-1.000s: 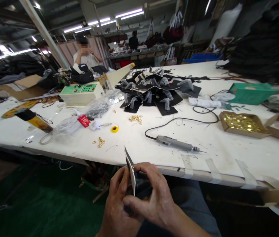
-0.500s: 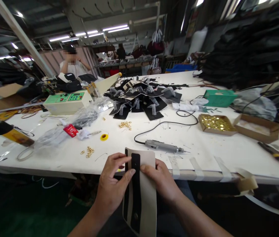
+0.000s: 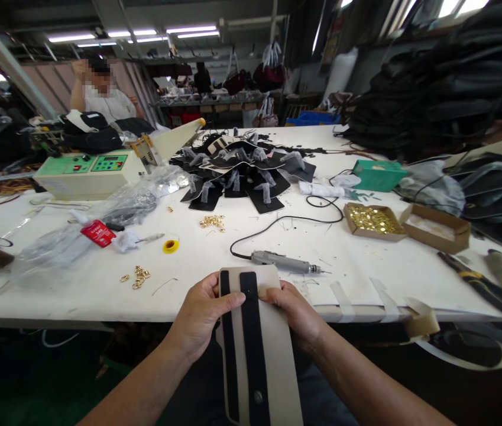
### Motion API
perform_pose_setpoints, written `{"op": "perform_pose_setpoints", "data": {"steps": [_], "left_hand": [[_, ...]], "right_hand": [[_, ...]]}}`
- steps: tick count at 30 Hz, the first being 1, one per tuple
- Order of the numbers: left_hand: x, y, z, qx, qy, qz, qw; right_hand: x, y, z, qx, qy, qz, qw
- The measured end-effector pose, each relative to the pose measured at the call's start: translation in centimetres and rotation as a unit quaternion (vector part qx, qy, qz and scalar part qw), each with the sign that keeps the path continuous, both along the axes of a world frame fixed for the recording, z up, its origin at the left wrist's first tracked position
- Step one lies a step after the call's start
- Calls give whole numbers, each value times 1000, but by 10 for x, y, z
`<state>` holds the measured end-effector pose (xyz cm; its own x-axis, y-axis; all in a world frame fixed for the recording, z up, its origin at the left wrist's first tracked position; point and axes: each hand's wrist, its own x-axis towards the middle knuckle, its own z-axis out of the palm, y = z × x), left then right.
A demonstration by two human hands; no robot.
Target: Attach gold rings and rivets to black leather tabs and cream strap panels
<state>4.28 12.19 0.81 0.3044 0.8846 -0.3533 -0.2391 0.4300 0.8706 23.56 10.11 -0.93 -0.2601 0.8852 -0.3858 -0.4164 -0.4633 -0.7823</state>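
Observation:
Both hands hold a beige panel [image 3: 279, 361] with two black strips along it, upright at the table's front edge. My left hand [image 3: 200, 310] grips its left side, the thumb pressed on the middle black strip [image 3: 252, 343] near a small hole. Round the upper right edge is my right hand [image 3: 297, 310], its thumb on the beige face and its fingers hidden behind. A round metal stud [image 3: 258, 397] shows low on the strip. Just beyond the panel lies a grey electric screwdriver [image 3: 281, 261] with a black cord, touched by neither hand.
Small gold hardware [image 3: 139, 276] lies left, another gold pile [image 3: 213, 222] farther back. A yellow tape roll [image 3: 171, 246] and red packet [image 3: 99, 233] are nearby. Black panels [image 3: 237, 177] are heaped behind. A cardboard box [image 3: 372, 222] of gold pieces stands right, pliers [image 3: 476, 278] nearer. A co-worker [image 3: 109, 103] is far left.
My left hand's fingers have moved from the front of the panel to behind its left edge, the thumb staying on the strip. The whole view has shifted to the right.

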Motion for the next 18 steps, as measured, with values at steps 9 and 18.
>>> {"op": "perform_pose_setpoints", "data": {"steps": [9,18], "left_hand": [[-2,12,-17,-12,39,7,999],[-9,28,-33,-84,48,-10,995]], "right_hand": [[-5,11,-14,-26,-9,16,999],[4,30,-7,31,-180,86,979]]}}
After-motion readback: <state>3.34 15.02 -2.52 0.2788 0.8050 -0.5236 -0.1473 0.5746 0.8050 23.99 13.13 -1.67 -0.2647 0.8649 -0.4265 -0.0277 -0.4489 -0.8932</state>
